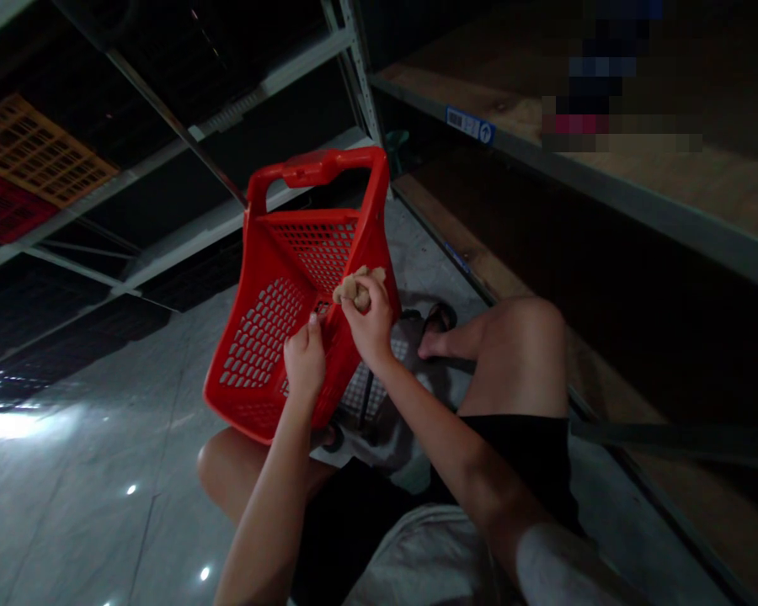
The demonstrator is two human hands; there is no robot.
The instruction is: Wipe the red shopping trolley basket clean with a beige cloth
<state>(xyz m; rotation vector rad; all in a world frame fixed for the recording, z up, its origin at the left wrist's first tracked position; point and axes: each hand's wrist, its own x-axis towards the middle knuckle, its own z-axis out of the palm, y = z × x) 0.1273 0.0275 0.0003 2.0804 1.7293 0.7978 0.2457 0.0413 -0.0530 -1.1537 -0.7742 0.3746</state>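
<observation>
Gripping tan cloth (346,291) in right hand (371,323) at red basket (308,216); cannot tell grip of left hand (305,358). Could tip basket by overpressing.

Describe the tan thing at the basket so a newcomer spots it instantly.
Find the big red perforated basket, its handle toward the top of the picture. Along its right side, the person's right hand holds a small, lumpy tan wad, material unclear. Its crumpled, soft-looking shape and pale tan colour set it apart from the smooth red basket behind it.
</observation>
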